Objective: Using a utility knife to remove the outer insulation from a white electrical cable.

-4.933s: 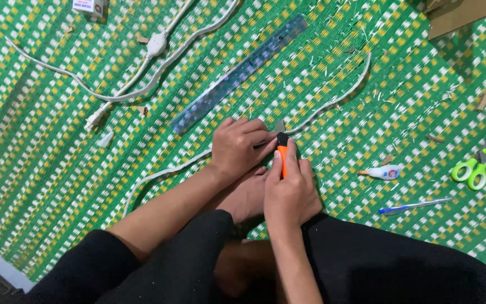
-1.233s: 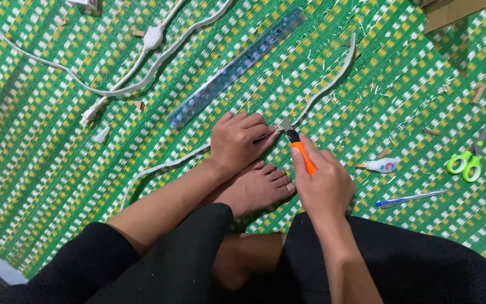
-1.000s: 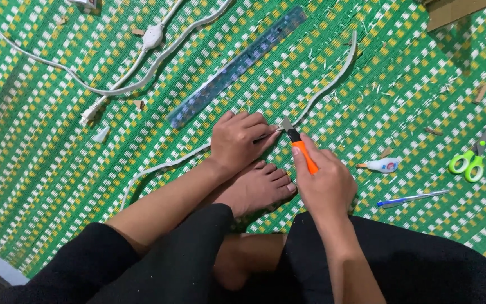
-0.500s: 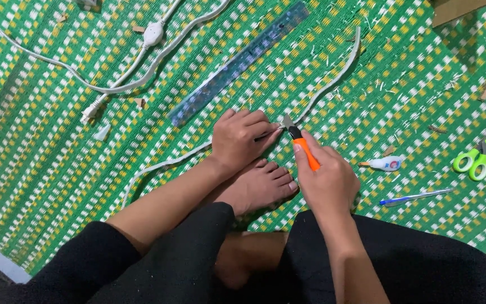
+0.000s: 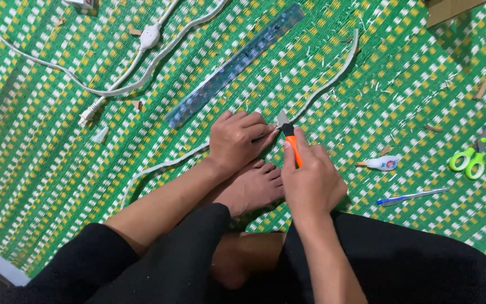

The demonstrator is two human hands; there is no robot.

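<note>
My right hand [image 5: 312, 179] grips an orange utility knife [image 5: 291, 144], its blade tip touching a long white flat cable [image 5: 333, 79] on the green woven mat [image 5: 40, 157]. Fingers of my left hand [image 5: 237, 139] press down on that cable just left of the blade. The cable runs from the upper right, under my left hand, and on toward the lower left. My bare foot [image 5: 251, 188] rests on the mat below both hands.
A clear blue ruler [image 5: 234, 65] lies above my left hand. A second white cable with an inline switch [image 5: 148, 36] curves at the upper left. Right of my hands lie a small glue tube [image 5: 381, 164], a blue pen [image 5: 412, 196] and green-handled scissors [image 5: 471, 159]. Small scraps litter the mat.
About five seconds ago both hands were bunched together over the knife; since then my right hand has drawn back to the right, with the blade at the cable. In the last second little has moved.
</note>
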